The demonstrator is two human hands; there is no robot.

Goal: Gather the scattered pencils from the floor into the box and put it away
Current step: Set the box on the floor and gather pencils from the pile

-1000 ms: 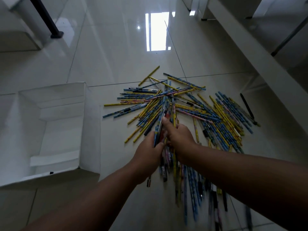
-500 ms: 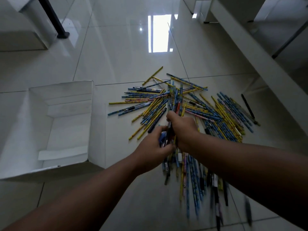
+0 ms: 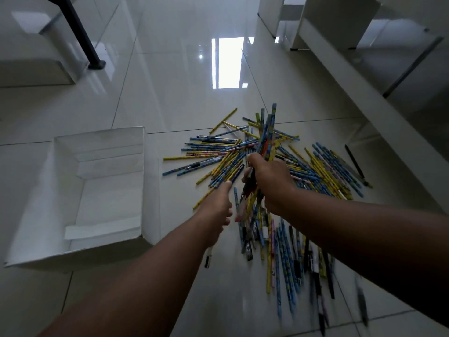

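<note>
My right hand [image 3: 271, 182] grips a bundle of pencils [image 3: 267, 132] and holds it tilted up above the floor pile. Just to its left is my left hand [image 3: 217, 205], fingers curled, close to the bundle's lower end; whether it holds any pencil is hidden. Many blue and yellow scattered pencils [image 3: 323, 171] lie fanned out on the tiled floor beyond and right of my hands, with more pencils [image 3: 284, 251] lying under my right forearm. An open white box [image 3: 143, 181] stands on the floor at the left, with nothing in it.
A long white shelf unit [image 3: 364, 103] runs diagonally along the right. At the top left, a black metal leg [image 3: 75, 32] stands beside a white block [image 3: 36, 71]. A black pen [image 3: 354, 164] lies at the pile's right edge. Glossy bare tiles stretch ahead.
My right hand has lifted the bundle so its tips point up and away. My left hand has slipped down from the bundle. The view has shifted; the box looks nearer.
</note>
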